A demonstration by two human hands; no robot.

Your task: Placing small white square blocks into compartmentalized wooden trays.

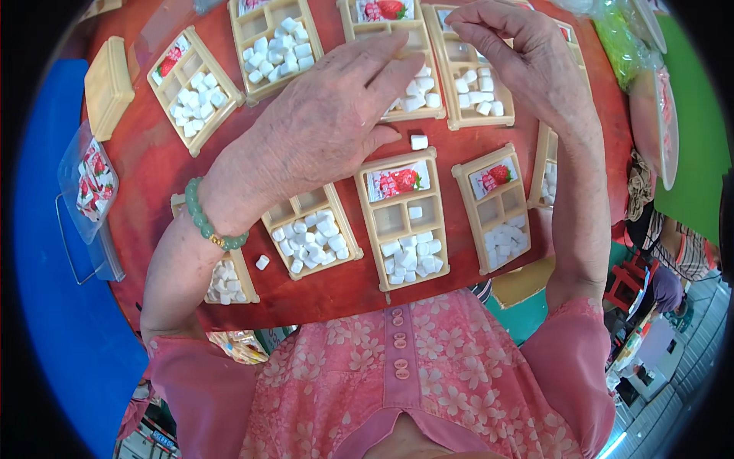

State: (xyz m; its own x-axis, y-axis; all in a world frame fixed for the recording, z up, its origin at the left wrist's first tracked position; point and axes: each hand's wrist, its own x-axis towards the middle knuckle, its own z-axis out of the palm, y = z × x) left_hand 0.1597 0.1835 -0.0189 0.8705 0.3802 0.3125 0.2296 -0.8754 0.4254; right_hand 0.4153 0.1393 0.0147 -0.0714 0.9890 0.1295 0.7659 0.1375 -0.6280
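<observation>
My left hand (340,103), with a green bead bracelet (200,218) at the wrist, reaches over a beige compartment tray (417,42) of white marshmallow-like pieces. Its fingers are stretched out and the thumb stands apart. Farther right, my right hand (524,57) hovers above another compartment tray (455,115), fingertips pinched together. Whatever they hold, if anything, cannot be made out. Just below the left fingers a single white piece (419,142) lies on the red table. Nearer me, a tray (367,252) carries a strawberry-printed packet (398,181) and a heap of white pieces.
Several more filled trays stand around, among them one at the far left (159,86) and one at the near right (464,191). A loose white piece (262,262) rests on the red tabletop (321,294). Strawberry packets fill a clear container (93,182) at the left edge.
</observation>
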